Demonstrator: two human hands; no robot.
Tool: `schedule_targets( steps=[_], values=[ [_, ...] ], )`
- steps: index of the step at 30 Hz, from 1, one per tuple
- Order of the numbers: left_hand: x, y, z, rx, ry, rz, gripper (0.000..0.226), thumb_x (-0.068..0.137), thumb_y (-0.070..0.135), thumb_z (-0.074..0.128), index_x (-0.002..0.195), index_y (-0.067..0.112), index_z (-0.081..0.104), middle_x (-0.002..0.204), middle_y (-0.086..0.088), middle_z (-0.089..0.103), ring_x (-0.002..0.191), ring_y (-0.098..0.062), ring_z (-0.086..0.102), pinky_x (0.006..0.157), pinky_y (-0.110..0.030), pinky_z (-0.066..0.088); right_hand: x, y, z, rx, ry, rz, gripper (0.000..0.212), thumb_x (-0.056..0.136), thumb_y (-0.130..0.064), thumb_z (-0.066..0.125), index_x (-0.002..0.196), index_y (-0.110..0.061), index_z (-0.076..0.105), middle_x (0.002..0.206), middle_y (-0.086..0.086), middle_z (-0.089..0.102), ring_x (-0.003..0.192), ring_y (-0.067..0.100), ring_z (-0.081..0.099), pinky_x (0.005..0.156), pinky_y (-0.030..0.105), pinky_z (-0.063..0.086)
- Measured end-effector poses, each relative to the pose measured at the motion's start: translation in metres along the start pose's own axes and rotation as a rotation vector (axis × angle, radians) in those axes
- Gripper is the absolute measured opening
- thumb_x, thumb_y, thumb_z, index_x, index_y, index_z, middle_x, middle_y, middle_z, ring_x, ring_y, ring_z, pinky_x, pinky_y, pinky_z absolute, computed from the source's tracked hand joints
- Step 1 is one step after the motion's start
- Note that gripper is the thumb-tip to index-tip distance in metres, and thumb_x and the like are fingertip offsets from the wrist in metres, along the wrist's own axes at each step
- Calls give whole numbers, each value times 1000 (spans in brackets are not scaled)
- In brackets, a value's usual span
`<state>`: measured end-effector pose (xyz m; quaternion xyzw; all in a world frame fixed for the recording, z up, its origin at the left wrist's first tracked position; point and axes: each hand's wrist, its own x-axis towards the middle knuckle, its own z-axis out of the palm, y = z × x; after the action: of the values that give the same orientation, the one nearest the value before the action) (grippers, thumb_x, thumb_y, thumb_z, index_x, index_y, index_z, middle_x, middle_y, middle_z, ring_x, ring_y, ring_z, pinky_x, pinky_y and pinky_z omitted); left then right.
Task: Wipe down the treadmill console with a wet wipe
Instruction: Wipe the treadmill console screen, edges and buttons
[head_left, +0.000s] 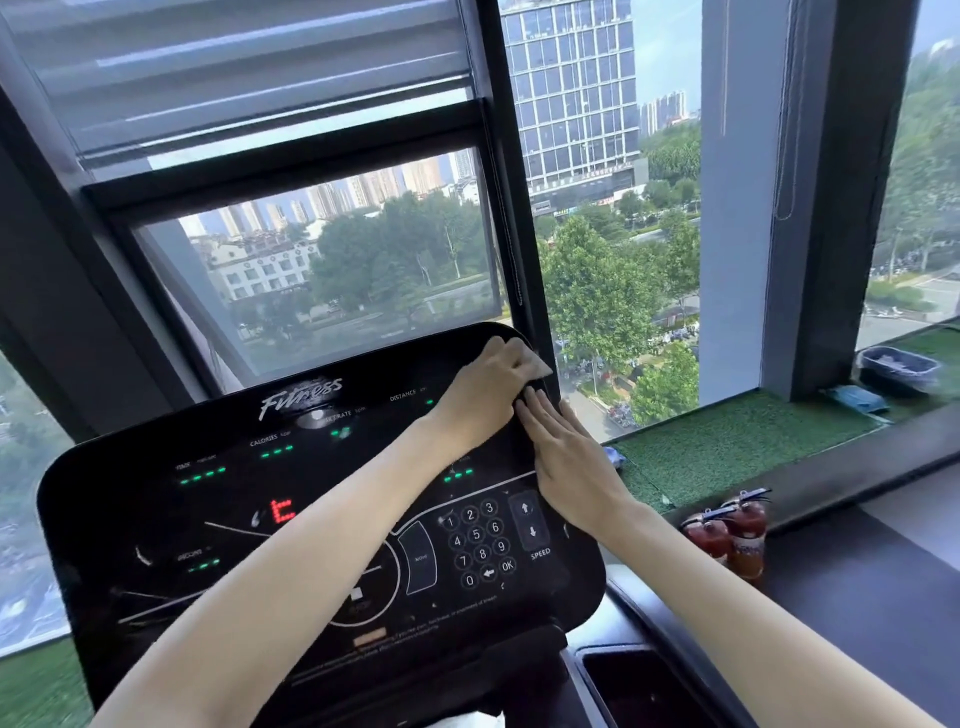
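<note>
While the left hand (491, 376) grips the wet wipe (540, 365) under curled fingers at the console (156, 519)'s top right corner, the right hand (569, 460) lies flat just below, fingers straight, probably bracing it.

- console (208, 519): black plastic face, smooth and glossy, with streaks and reflections on it
- wet wipe (540, 365), at console's top right corner: thin pale sheet, matt; cloth or paper, can't tell
- mat (727, 441), right of console: green artificial turf, rough pile
- ledge (857, 571), right of console: dark, smooth, low sheen
- extinguishers (727, 535), right of console: glossy red
- window frame (291, 171), above console: dark, matt, looks like metal
</note>
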<state>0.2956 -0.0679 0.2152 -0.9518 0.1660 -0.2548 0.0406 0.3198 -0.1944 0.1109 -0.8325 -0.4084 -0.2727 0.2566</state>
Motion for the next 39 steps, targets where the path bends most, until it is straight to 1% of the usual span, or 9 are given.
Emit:
schedule_targets(
  steps=[5,9,13,18,22,27,32,36,39],
  values=[
    [5,-9,-4,-39,151,-221,62,79,-15,46,130,19,53,115,1,48,111,-16,37,90,-28,43,-1,1,-1,-2,4,-10,62,89,1,39,148,-4,19,156,12,13,145,16,5,119,33,5],
    [-5,6,4,-63,-12,15,53,85,-9,47,130,18,53,111,4,46,106,-11,36,80,-22,40,-1,2,-2,-5,-13,-19,61,91,-1,39,148,-4,18,156,12,14,145,17,5,119,34,6],
    [8,-4,-3,-84,232,-327,66,78,-18,43,132,18,51,102,3,42,106,-16,39,79,-19,36,-2,-1,-3,5,-9,-15,60,92,-1,38,148,-4,16,156,10,10,145,17,2,119,33,4],
    [-4,15,9,-62,-72,63,57,83,-13,46,132,17,51,110,1,45,102,-13,37,81,-28,46,-18,2,-5,35,115,56,53,87,2,44,139,1,40,146,14,39,140,19,29,118,32,13],
    [8,3,5,-116,157,-264,67,78,-18,43,132,21,52,101,5,42,106,-16,39,81,-20,39,-41,3,-1,59,123,140,49,83,2,43,131,0,52,138,13,50,132,22,44,116,26,10],
    [-12,22,26,-28,-127,81,57,80,-14,47,129,15,53,107,-3,46,100,-19,40,76,-33,50,-54,8,5,56,102,139,50,81,2,43,130,-1,53,140,14,48,133,23,41,116,26,11],
    [3,9,19,-53,67,-234,57,81,-14,46,130,15,53,99,-2,41,98,-20,40,77,-26,42,-75,6,9,44,65,116,50,76,4,47,125,-1,58,134,14,54,129,25,46,114,30,17],
    [-22,29,33,-53,-150,113,60,79,-17,44,129,15,53,100,-3,43,95,-18,39,73,-35,48,-82,6,13,31,-17,86,54,77,5,45,130,1,52,141,16,46,136,22,35,117,23,5],
    [-14,12,29,-138,52,-129,62,81,-18,44,128,21,55,93,3,40,94,-17,43,76,-23,42,-81,5,14,30,-27,102,56,78,3,44,133,1,49,142,16,44,137,18,29,117,23,1]
  ],
)
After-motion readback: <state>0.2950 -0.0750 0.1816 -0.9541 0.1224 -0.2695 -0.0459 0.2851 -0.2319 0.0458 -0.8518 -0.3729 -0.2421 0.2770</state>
